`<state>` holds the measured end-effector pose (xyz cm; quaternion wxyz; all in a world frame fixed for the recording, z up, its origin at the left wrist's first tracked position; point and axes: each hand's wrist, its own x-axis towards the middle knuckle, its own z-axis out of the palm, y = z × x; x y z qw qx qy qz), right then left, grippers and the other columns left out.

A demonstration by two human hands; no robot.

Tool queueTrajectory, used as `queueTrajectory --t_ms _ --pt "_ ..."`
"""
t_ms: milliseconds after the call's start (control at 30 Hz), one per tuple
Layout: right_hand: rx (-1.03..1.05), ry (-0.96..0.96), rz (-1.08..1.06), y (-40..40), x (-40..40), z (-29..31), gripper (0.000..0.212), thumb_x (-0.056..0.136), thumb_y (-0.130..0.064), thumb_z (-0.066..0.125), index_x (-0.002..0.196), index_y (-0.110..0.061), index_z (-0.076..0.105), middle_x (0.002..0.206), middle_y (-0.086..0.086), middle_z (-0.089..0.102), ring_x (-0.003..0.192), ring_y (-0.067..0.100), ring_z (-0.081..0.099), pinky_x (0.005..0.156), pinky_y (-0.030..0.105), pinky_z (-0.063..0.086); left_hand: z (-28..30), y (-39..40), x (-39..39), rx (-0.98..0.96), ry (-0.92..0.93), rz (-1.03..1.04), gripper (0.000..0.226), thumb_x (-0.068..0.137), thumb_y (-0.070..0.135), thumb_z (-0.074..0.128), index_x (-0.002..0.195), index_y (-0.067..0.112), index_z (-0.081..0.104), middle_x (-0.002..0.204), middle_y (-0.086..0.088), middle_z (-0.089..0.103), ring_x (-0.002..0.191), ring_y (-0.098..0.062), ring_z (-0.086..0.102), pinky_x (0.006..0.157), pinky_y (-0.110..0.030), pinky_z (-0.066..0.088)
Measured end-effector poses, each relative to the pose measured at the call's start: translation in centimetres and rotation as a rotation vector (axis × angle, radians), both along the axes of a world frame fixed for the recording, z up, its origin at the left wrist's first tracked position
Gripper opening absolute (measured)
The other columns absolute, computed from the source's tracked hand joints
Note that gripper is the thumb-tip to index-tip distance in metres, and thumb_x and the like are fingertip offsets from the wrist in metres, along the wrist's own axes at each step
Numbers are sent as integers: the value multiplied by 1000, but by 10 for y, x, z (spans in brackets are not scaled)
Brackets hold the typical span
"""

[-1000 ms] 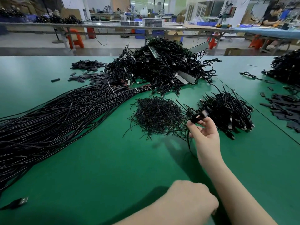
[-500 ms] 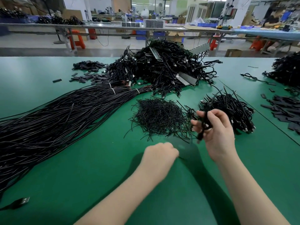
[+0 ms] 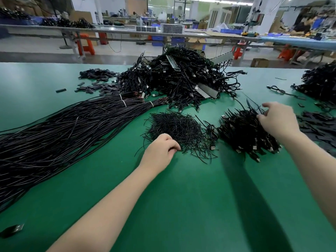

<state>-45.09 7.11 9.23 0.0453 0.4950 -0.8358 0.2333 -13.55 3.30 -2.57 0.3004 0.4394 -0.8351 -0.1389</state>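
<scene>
On the green table (image 3: 181,206) a loose pile of thin black ties (image 3: 178,126) lies in the middle. My left hand (image 3: 160,151) is at its near edge, and the curled fingers pinch into the ties. To the right lies a heap of small coiled USB cables (image 3: 241,131). My right hand (image 3: 278,120) hovers over the far right side of that heap. Its fingers are spread and relaxed, with the thumb touching the cables and nothing held. A single coiled cable with a USB plug (image 3: 212,144) lies between the two piles.
A thick bundle of long black cables (image 3: 63,133) runs across the left side. A big heap of cables and boards (image 3: 181,82) sits at the back. Flat black pieces lie at back left (image 3: 101,86) and at the right (image 3: 320,128). A USB plug (image 3: 12,230) lies near left.
My right hand held a small coiled cable; it has moved out over the cable heap and holds nothing now. My left hand has moved forward from near me to the tie pile.
</scene>
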Motion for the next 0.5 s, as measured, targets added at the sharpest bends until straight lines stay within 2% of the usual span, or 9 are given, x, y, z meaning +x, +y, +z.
queueTrajectory --t_ms 100,167,233,267,333,400,500 --pt "22 -23 38 -1 -2 -8 29 95 -16 55 121 -8 66 111 19 69 89 35 63 81 38 50 14 -11 17 45 198 26 20 89 10 62 94 26 73 96 12 58 88 -3 53 81 -21 42" --pt "39 -19 48 -1 -4 -9 29 96 -21 54 119 -10 67 113 18 69 91 36 62 81 39 52 25 -26 37 11 224 131 23 89 9 59 100 25 71 100 7 60 85 -5 56 77 -22 44" --pt "93 -44 38 1 -6 -10 33 96 -26 54 125 -13 63 118 18 67 98 37 62 85 43 53 36 -44 61 -44 138 282 28 91 11 56 114 23 67 112 0 59 85 -14 59 71 -19 44" --pt "112 -43 27 2 -6 -11 35 96 -28 53 127 -13 61 118 18 66 100 38 61 85 44 52 42 -54 74 -78 80 367 32 91 12 55 120 21 64 118 -4 57 90 -19 60 72 -21 44" --pt "82 54 -2 4 -2 -11 37 97 -30 51 128 -10 59 117 22 64 102 40 59 83 46 51 53 -71 100 -134 -37 531 40 91 15 56 131 18 58 124 -12 55 106 -27 55 83 -34 45" --pt "-77 200 13 4 11 -13 37 96 -27 52 127 -7 58 114 24 63 102 42 58 81 46 48 60 -87 123 -96 -201 630 43 94 25 58 136 15 54 127 -16 54 116 -35 51 91 -45 45" --pt "-357 251 199 10 53 -22 29 94 -19 54 118 -6 63 106 18 68 95 37 61 79 44 48 61 -99 143 62 -477 593 36 95 40 58 124 19 65 122 -13 60 113 -36 56 89 -44 50"
